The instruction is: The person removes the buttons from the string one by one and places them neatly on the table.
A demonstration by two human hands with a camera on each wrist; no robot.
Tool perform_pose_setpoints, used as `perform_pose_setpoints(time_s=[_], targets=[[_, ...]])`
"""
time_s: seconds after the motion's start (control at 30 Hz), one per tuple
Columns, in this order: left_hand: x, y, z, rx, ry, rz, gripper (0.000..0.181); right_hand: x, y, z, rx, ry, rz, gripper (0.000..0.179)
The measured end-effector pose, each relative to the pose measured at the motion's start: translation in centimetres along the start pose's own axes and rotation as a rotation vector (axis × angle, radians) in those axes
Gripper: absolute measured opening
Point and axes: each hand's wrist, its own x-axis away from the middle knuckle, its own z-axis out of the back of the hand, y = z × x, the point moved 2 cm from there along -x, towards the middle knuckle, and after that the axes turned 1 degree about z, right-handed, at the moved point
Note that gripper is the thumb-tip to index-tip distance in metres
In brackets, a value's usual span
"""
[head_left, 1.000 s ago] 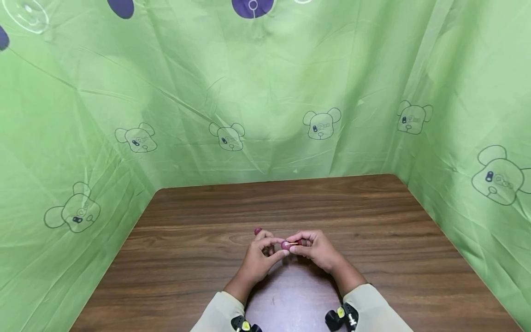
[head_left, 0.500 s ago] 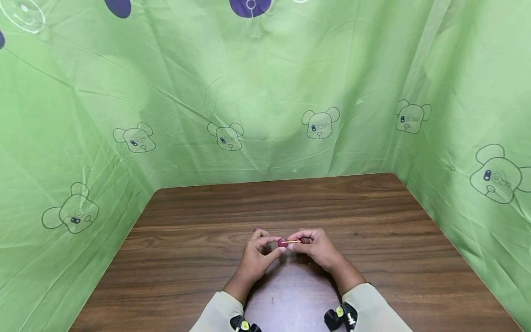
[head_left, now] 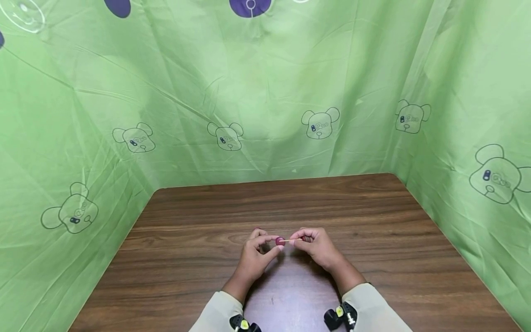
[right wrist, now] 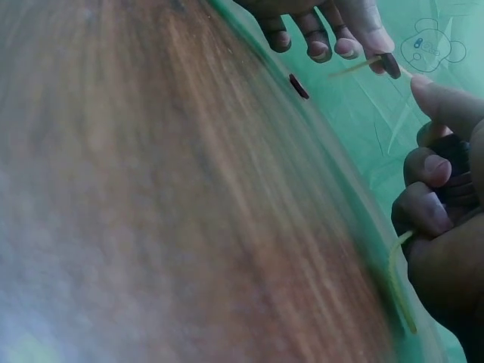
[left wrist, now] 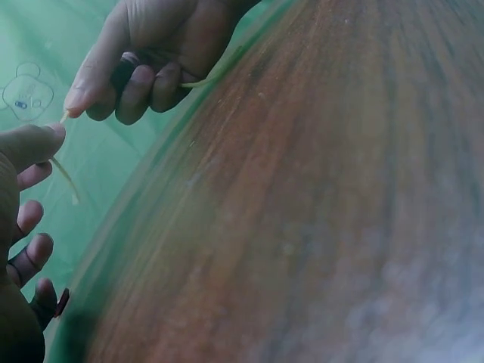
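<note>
Between thumb and index finger, my left hand (head_left: 256,259) pinches a flat, round, dark-red disc (head_left: 280,241). A thin yellowish cord (head_left: 289,240) passes through it, and a short end (left wrist: 69,185) pokes out on the left side. My right hand (head_left: 318,248) pinches that cord between thumb and fingertips, a small gap from the disc. Its curled lower fingers hold a dark stack (right wrist: 458,162) of similar pieces, partly hidden in the palm. From below those fingers hangs the cord's other tail (right wrist: 393,280). The left hand's remaining fingers spread loosely.
Another dark-red disc (right wrist: 299,86) is near the left hand's fingertips, mostly behind them in the head view. Both hands are over a brown wood-grain table (head_left: 199,207). A green curtain (head_left: 265,92) printed with bear heads stands around its back and sides.
The held disc and my left hand have shifted slightly left, away from the right fingertips. The gap between the hands is wider, with more cord showing. The other disc is now more hidden.
</note>
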Motion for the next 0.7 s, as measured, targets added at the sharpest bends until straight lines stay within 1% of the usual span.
perform_pose_setpoints(time_s=[0.17, 0.3, 0.47, 0.7], targets=[[-0.1, -0.33, 0.16, 0.023, 0.022, -0.005, 0.024, 0.1, -0.14, 0.22, -0.004, 0.053, -0.011, 0.014], [-0.24, -0.51, 0.31, 0.037, 0.048, 0.002, 0.024, 0.08, -0.13, 0.36, -0.001, 0.078, -0.009, 0.013], [-0.46, -0.7, 0.5, 0.007, 0.08, 0.007, 0.023, 0.1, -0.05, 0.42, -0.013, 0.101, -0.025, 0.014], [-0.7, -1.06, 0.71, -0.035, 0.111, -0.005, 0.024, 0.08, -0.05, 0.42, -0.052, 0.131, -0.037, 0.014]])
